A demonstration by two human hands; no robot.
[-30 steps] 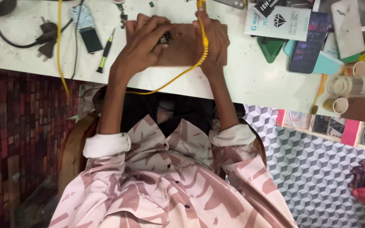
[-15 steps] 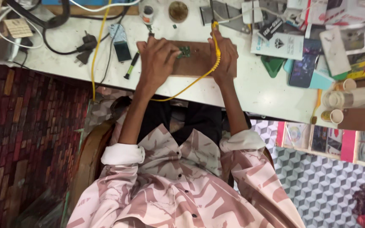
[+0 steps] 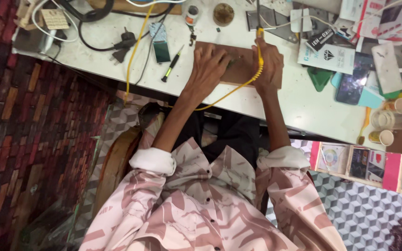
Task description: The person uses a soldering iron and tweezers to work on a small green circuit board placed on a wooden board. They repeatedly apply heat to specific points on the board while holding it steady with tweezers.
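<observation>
The white worktable (image 3: 275, 100) carried a brown wooden board (image 3: 243, 69) near its front edge. The left hand (image 3: 209, 69) lay on the board, fingers curled down on a small green circuit board (image 3: 232, 62). The right hand (image 3: 267, 60) was closed around a soldering iron with a yellow cord (image 3: 258, 51). A small green screwdriver (image 3: 172, 70) lay to the left.

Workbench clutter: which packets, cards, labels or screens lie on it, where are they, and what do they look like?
Small display panel: left of the left hand, upright rectangle, greenish glass, silvery top.
White card: right of the right hand, rectangular, with a dark diamond drawing.
Dark phone: further right, glossy black screen, unlit, on a teal sheet.
White boxes: top right corner, printed, stacked.
Picture packets: lower shelf at right, square, pink-edged.
</observation>
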